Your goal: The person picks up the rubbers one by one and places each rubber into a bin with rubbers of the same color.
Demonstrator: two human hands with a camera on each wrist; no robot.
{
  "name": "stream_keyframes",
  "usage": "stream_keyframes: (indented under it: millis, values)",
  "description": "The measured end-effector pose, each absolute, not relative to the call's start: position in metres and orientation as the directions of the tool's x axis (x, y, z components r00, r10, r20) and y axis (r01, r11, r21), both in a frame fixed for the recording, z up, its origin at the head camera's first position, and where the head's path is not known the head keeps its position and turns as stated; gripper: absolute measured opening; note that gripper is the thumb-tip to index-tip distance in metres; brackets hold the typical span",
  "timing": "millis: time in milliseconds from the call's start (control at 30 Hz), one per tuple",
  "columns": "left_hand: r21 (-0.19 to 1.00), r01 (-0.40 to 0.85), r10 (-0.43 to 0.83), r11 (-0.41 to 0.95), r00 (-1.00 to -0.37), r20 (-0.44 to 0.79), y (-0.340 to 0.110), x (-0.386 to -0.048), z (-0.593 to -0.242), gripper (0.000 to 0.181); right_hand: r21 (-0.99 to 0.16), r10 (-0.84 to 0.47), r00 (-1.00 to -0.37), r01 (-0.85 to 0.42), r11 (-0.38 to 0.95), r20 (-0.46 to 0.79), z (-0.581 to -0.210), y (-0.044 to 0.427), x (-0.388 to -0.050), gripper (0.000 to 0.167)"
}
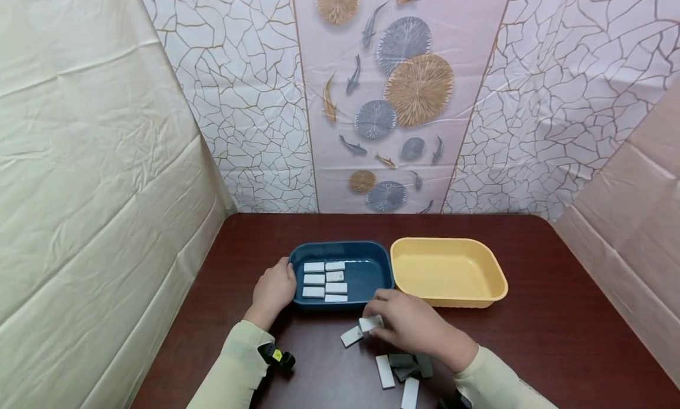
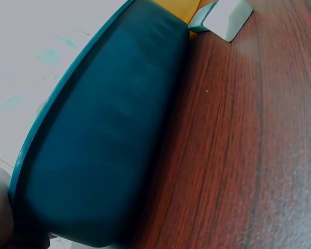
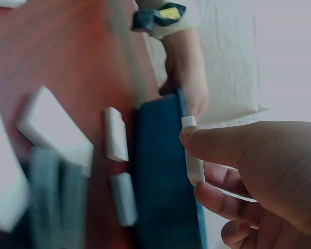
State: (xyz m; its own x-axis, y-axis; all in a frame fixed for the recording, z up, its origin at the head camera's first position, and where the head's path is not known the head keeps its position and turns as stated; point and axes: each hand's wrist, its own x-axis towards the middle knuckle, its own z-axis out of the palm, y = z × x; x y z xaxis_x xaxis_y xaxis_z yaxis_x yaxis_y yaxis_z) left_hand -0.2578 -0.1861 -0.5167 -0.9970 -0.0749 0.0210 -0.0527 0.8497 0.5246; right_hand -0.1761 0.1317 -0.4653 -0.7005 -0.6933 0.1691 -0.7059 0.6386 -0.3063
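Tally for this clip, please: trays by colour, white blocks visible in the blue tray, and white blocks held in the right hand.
Blue tray: 1
Yellow tray: 1
White blocks visible in the blue tray: 7
White block in the right hand: 1
Total: 10

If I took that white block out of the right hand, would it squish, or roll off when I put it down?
The white block probably won't squish: its edges look straight while the right hand pinches it. Flat sides make rolling unlikely. It may be light, since just thumb and fingertips hold it.
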Motion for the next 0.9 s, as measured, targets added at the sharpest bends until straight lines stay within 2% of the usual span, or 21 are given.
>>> stream_keyframes:
  millis: [300,633,900]
  values:
    - [0.521,-0.049,-0.075,0.852,-0.997,0.028,-0.187,-0.259,-0.518,0.041,-0.194,-0.651,-0.727,-0.686,0.701,0.219,-0.438,0.131,-0.201,0.025]
    - [0.521,-0.039,-0.068,0.853,-0.997,0.036,-0.188,-0.258,-0.517,0.039,-0.183,-0.612,-0.763,-0.645,0.742,0.207,-0.43,0.117,-0.242,0.024]
    - [0.519,-0.039,-0.067,0.854,-0.997,0.035,-0.188,-0.259,-0.518,0.039,-0.104,-0.567,-0.817,-0.576,0.811,0.103,-0.437,0.101,-0.271,0.023]
